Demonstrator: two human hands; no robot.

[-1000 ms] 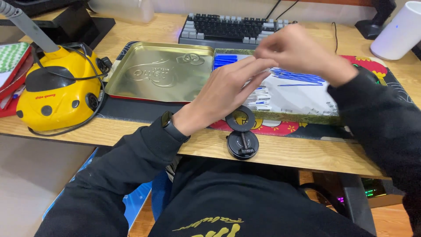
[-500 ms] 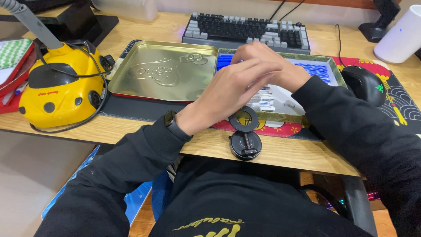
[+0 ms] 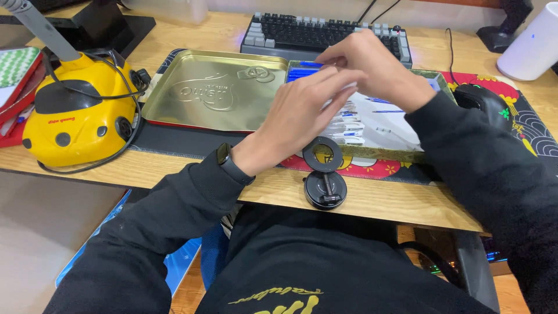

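An open gold tin box (image 3: pixel 431 77) lies on the desk mat, filled with small white and blue packets (image 3: pixel 372 119). My left hand (image 3: pixel 302 110) reaches over its left part, fingers stretched out above the packets. My right hand (image 3: pixel 375 70) hovers just beyond it, fingers curled down toward the blue packets (image 3: pixel 301 73) at the box's far left corner. The fingertips of both hands meet there. Whether either hand grips a packet is hidden. The gold embossed tin lid (image 3: pixel 215 93) lies upside down directly left of the box.
A round black folding stand (image 3: pixel 324 177) sits at the desk's front edge. A yellow ladybird-shaped desk vacuum (image 3: pixel 75 116) stands at the left, a keyboard (image 3: pixel 302 32) behind the tin, a black mouse (image 3: pixel 485 102) to the right, and a white cylinder (image 3: pixel 532 40) at the far right.
Both hands dropped from above the tin box and shifted left toward its far left corner. The mouse, covered by my right arm before, now shows.
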